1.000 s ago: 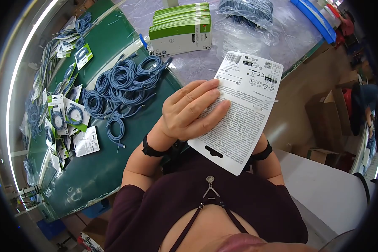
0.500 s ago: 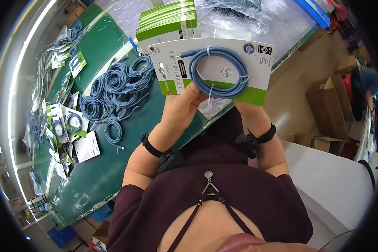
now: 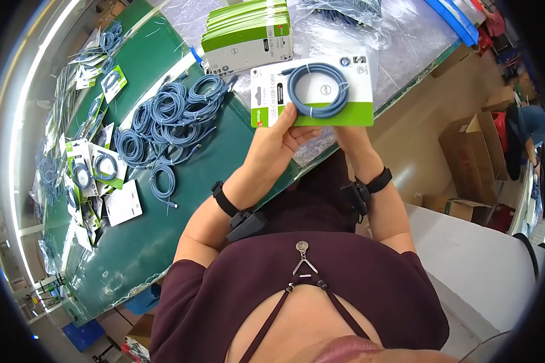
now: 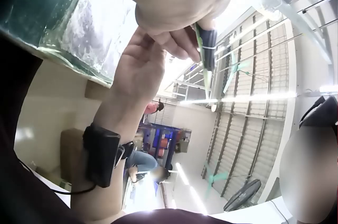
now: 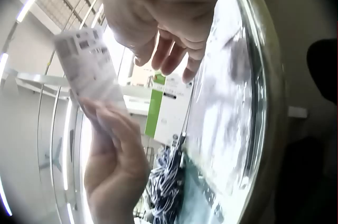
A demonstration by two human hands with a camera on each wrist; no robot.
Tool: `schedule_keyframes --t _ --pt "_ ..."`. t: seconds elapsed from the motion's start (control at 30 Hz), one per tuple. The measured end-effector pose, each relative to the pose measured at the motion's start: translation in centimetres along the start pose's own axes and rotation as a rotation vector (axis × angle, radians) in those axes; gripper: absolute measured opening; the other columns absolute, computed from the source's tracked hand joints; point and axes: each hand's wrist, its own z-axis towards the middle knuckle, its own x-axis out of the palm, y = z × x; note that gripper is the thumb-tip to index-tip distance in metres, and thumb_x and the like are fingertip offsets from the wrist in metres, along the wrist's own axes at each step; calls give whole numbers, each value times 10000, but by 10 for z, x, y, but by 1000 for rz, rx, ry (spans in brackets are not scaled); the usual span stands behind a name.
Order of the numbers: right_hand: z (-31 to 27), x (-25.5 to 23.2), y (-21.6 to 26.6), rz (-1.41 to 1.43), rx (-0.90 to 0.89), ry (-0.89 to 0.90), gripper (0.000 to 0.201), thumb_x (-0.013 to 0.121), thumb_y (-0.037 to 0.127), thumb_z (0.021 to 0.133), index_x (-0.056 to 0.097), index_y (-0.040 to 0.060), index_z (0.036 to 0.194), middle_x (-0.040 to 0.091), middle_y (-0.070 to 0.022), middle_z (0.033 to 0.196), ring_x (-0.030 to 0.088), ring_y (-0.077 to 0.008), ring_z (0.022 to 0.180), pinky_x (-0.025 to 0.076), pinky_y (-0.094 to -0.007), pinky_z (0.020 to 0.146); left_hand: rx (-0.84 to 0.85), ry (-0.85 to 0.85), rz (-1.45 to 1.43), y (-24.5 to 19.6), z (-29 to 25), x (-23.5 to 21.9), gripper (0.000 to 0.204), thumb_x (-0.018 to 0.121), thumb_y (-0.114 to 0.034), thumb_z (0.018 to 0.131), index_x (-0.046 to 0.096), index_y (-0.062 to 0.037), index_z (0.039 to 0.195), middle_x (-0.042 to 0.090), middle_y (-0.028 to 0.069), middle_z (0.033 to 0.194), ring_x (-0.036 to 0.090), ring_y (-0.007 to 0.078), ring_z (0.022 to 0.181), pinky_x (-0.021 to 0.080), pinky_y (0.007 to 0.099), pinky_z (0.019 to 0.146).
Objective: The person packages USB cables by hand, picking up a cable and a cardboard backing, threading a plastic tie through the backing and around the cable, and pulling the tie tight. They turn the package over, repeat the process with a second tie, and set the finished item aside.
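My left hand (image 3: pixel 272 142) pinches a white and green cable card (image 3: pixel 360 91) at its lower left, the thumb on its front. A coiled blue USB-C cable (image 3: pixel 318 112) is fastened to that front with white ties. The right hand (image 3: pixel 352 138) is at the card's lower right edge, its fingers hidden behind it in the head view. In the right wrist view the right hand (image 5: pixel 163 18) hangs with loosely bent fingers, apart from the card (image 5: pixel 92 68), whose printed back shows. The left wrist view catches the card edge-on with the cable (image 4: pixel 209 44) on it.
A stack of green and white cards (image 3: pixel 248 51) stands at the back of the table. Left of it lie a pile of coiled blue cables (image 3: pixel 175 112) and several carded cables (image 3: pixel 106 163) on the green mat (image 3: pixel 181 242). Bagged cables (image 3: pixel 345 18) lie beyond. Cardboard boxes (image 3: pixel 466 145) stand right.
The card was turned from its printed back to its front with the cable. Since then it has moved a little away from the head and slightly down, with both hands.
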Motion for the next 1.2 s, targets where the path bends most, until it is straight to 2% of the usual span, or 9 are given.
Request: schedule_keyframes --t 0.13,0.23,0.27,0.33,0.47,0.73,0.9,1.17,1.2 --pt "13 -28 7 328 51 -19 391 584 59 934 490 12 1311 573 -83 1229 527 -148 1141 442 -300 973 66 -43 245 -16 11 0 328 540 -181 986 488 -12 1262 641 132 1110 678 288 961 587 404 808" --pt "9 -35 49 -518 -452 -16 311 642 59 889 580 43 1194 611 -68 1096 553 -158 1065 445 -324 955 116 -91 305 -15 12 1 328 566 -151 970 491 2 1250 635 143 1117 682 280 936 600 392 769" --pt "8 -26 67 -524 -449 -22 311 642 59 889 580 43 1194 611 -68 1096 553 -158 1065 445 -324 955 109 -87 303 -12 12 0 328 566 -151 970 491 2 1250 635 143 1117 682 280 936 600 392 769" --pt "6 2 94 -963 -754 336 264 735 93 784 638 73 1028 594 -56 929 565 -219 939 444 -378 943 143 -66 318 -6 13 -6 330 581 -134 959 491 8 1243 632 142 1109 679 266 923 604 388 758" --pt "10 2 71 -924 -802 325 271 769 132 692 646 89 931 542 -49 827 542 -277 872 442 -419 934 218 -41 352 -6 11 -11 333 600 -121 944 496 14 1230 627 137 1087 673 242 903 606 387 746" --pt "4 -11 62 -1003 -922 377 281 751 161 733 629 99 979 514 -33 798 530 -261 845 439 -415 907 226 -67 443 -2 9 -18 354 634 -127 922 502 19 1216 616 111 1041 658 214 891 608 378 728" --pt "-1 -20 53 -1014 -854 412 288 749 170 740 622 108 992 513 -30 794 535 -259 850 432 -392 888 255 -92 610 0 9 -24 362 634 -125 922 494 24 1220 607 111 1048 650 219 900 607 374 731" --pt "4 -26 54 -851 -755 309 266 727 211 809 647 97 1035 577 -64 981 554 -255 892 424 -357 882 73 -11 456 -4 20 -42 401 631 -128 923 474 16 1263 599 136 1122 639 245 958 585 408 814" --pt "9 -31 55 -818 -700 201 269 722 224 819 650 94 1043 575 -70 1018 550 -255 912 424 -356 884 68 -6 457 -3 20 -43 401 631 -128 923 474 16 1263 599 136 1122 639 245 958 585 408 814"
